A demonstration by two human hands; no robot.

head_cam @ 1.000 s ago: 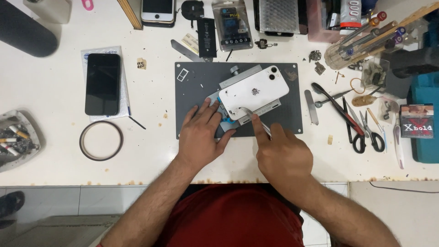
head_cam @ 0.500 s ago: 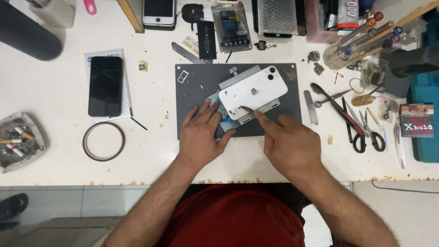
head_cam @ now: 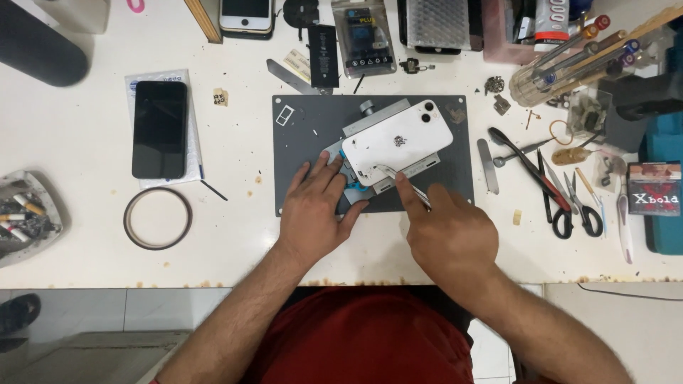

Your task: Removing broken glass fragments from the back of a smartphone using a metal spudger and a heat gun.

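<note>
A white smartphone point(head_cam: 397, 141) lies back-up and tilted in a grey metal clamp fixture point(head_cam: 384, 117) on a dark grey work mat point(head_cam: 299, 149) in the middle of the white surface point(head_cam: 235, 235). The right hand point(head_cam: 447, 227) pinches a thin metal pry tool point(head_cam: 402, 181), its tip at the phone's lower edge. The left hand point(head_cam: 313, 210) lies flat with fingers spread, pressing the fixture's lower left corner beside the phone. To the right of the mat lie a metal spudger point(head_cam: 485, 165), pliers and scissors point(head_cam: 580, 206). To the left lie a black phone point(head_cam: 159, 129), a tape ring point(head_cam: 157, 217) and an ashtray point(head_cam: 25, 213). Beyond the mat lie a phone battery point(head_cam: 322, 46) and another white phone point(head_cam: 246, 16).
</note>
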